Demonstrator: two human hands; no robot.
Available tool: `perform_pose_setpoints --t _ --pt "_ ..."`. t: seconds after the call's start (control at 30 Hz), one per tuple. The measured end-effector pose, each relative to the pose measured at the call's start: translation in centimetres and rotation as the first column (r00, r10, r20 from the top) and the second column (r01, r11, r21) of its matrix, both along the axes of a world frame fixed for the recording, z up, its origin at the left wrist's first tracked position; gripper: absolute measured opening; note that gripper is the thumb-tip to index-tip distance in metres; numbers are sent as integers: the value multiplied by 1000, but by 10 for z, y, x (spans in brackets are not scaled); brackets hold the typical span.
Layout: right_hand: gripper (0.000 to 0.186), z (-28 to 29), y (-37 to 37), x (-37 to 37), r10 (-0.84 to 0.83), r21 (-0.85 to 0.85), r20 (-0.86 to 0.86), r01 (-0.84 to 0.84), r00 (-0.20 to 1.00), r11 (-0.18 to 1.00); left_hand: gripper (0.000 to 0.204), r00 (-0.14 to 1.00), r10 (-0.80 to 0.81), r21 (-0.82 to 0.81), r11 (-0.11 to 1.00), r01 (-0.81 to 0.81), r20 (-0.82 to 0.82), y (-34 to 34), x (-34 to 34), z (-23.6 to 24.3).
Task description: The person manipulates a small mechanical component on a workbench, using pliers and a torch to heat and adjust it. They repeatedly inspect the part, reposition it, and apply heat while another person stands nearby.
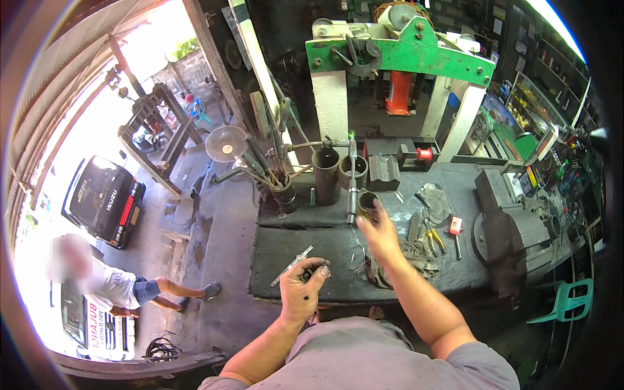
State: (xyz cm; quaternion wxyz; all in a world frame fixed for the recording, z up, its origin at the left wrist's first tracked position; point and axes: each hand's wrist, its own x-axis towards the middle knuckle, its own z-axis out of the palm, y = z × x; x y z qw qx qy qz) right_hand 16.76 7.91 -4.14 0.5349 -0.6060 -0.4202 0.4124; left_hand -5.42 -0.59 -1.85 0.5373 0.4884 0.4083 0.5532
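My left hand (301, 292) is closed above the bench's front edge, thumb against curled fingers. Something small and dark shows at its fingertips, too small to make out. A thin silver ruler-like strip (290, 266) lies close beside that hand. My right hand (382, 239) reaches forward over the bench, thumb and forefinger apart. A short dark hollow cylinder (368, 197) is just beyond its fingertips; whether they touch it I cannot tell. Left of these fingers is a long stepped metal shaft (353, 179), and behind it are two open metal tubes, one tall (326, 177) and one shorter (357, 170).
Right of my right hand lie rags (416, 257), yellow-handled pliers (435, 240) and a red-and-white item (455, 225). A green-and-white press frame (403, 55) stands behind the bench (279, 250). A vise-like machine (513, 227) is at right. A person (117, 286) is at far left.
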Motion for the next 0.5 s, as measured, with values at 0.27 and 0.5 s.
perform_pose_setpoints --t 0.27,0.5 --pt "33 -14 86 -13 57 -193 -686 -257 725 947 14 998 58 -97 994 -58 -6 2 -11 0" --pt "21 -18 53 8 22 -128 -398 -79 917 989 14 990 139 -130 982 -140 -15 12 -25 4"
